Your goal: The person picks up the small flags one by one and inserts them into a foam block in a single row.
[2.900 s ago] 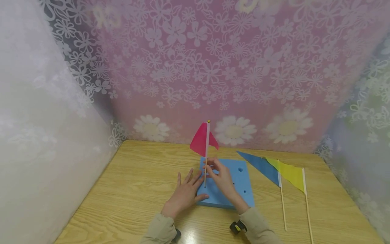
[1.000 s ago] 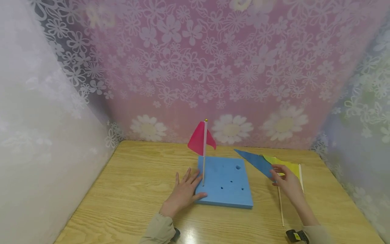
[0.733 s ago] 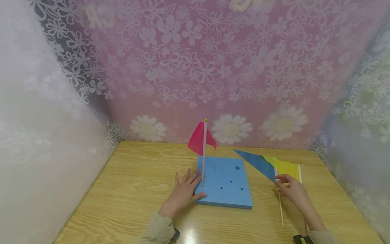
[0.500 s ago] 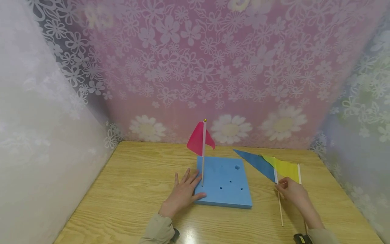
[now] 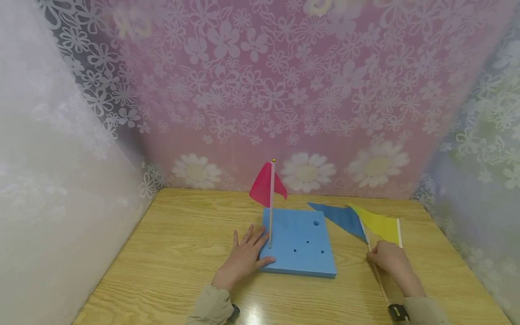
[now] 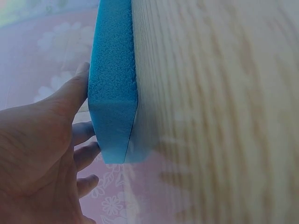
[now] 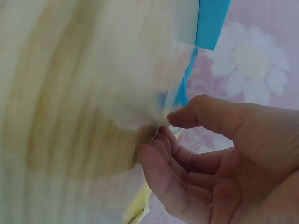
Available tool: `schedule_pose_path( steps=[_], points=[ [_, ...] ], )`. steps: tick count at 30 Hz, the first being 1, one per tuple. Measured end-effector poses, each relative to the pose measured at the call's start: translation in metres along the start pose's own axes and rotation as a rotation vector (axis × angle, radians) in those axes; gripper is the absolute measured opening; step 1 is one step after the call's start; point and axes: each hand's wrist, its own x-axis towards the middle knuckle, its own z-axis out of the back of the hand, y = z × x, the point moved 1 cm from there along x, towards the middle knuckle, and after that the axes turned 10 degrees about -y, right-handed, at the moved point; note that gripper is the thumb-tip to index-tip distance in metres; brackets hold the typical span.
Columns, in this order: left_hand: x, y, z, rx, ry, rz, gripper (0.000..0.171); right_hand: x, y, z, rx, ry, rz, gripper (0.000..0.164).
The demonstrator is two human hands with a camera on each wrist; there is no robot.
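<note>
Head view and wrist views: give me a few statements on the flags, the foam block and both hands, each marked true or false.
1. The red flag stands upright in the blue foam block. True.
2. The left hand lifts the block off the table. False: it rests flat against the block's left edge.
3. The right hand pinches the blue flag by its stick. True.
4. The yellow flag stands in the block. False: it lies on the table.

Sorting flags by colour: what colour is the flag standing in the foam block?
Red, or pinkish red: the flag stands upright in the blue foam block. The head view shows it best.
</note>
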Motion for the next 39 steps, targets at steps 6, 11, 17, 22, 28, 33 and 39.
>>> schedule_pose_path(
  steps=[6, 11, 17, 22, 28, 33, 39],
  points=[
    [0.0, -0.001, 0.0, -0.014, 0.0, 0.003, 0.074, -0.002, 0.006, 0.001, 0.032, -0.011, -0.042, 0.022],
    [0.0, 0.0, 0.001, -0.014, -0.005, -0.002, 0.074, 0.0, 0.01, 0.003, 0.103, 0.025, -0.051, 0.018],
    [0.0, 0.0, 0.001, -0.022, -0.004, 0.001, 0.075, 0.002, 0.015, 0.01, 0.09, -0.015, -0.012, 0.024],
    [-0.001, 0.0, 0.001, -0.023, -0.009, -0.001, 0.075, 0.001, 0.021, 0.014, 0.095, -0.151, 0.025, 0.026],
    [-0.001, 0.001, 0.0, -0.026, -0.009, -0.001, 0.075, 0.002, 0.03, 0.017, 0.163, -0.318, 0.018, 0.028],
    [0.0, 0.002, -0.001, -0.015, -0.006, -0.005, 0.075, 0.005, 0.04, 0.019, 0.255, -0.438, 0.017, 0.029],
    [0.0, 0.001, -0.001, -0.009, -0.007, -0.008, 0.075, 0.009, 0.06, 0.02, 0.561, -0.456, 0.002, 0.032]
  ],
)
